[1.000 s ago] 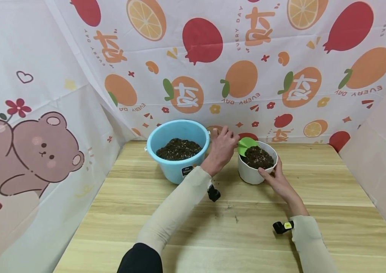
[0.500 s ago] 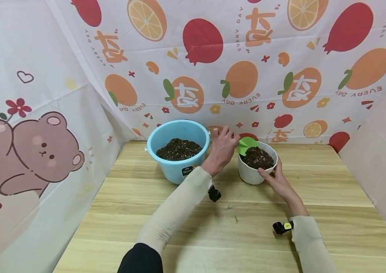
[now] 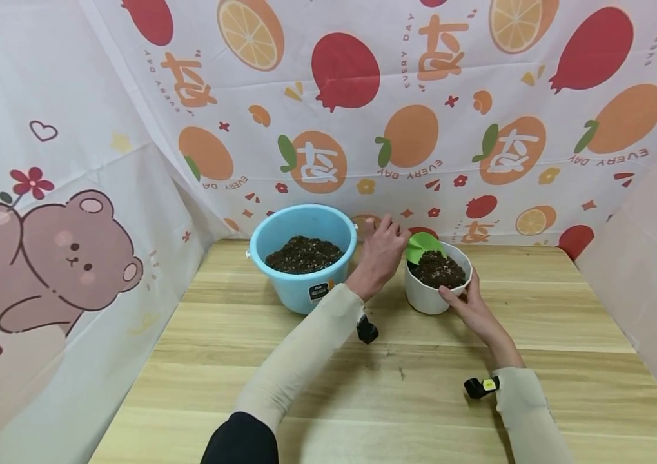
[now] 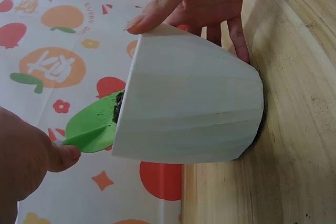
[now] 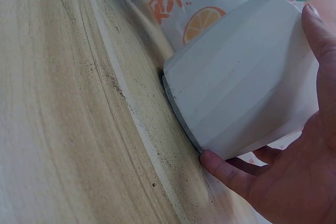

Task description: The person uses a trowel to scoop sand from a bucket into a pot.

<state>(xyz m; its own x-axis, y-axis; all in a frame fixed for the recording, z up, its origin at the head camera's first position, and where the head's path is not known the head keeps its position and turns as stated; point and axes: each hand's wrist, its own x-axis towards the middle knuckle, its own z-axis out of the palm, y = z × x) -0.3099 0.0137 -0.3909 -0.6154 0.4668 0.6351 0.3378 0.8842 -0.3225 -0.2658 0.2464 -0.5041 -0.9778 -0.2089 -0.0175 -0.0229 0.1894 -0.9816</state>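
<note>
My left hand [image 3: 382,254] grips a small green garden trowel [image 3: 423,243] by its handle, which is mostly hidden in the fingers. The trowel's blade dips into dark soil [image 3: 440,269] heaped in a white flower pot [image 3: 428,300]. In the left wrist view the blade [image 4: 89,124] slants in over the pot's rim, its tip hidden behind the wall. My right hand [image 3: 475,309] holds the pot on its right side, thumb at the rim. Lower down, as the right wrist view shows, a finger touches the pot near its dark base [image 5: 181,116].
A light blue bucket [image 3: 290,287] with soil inside stands left of the pot, close to my left forearm. Crumbs of soil dot the wooden table [image 3: 403,399]. Behind rises a fruit-print cloth [image 3: 398,77], and a bear-print cloth [image 3: 78,258] hangs at the left.
My left hand has shifted very slightly to the right with the trowel. The pot, the bucket and my right hand stay where they were.
</note>
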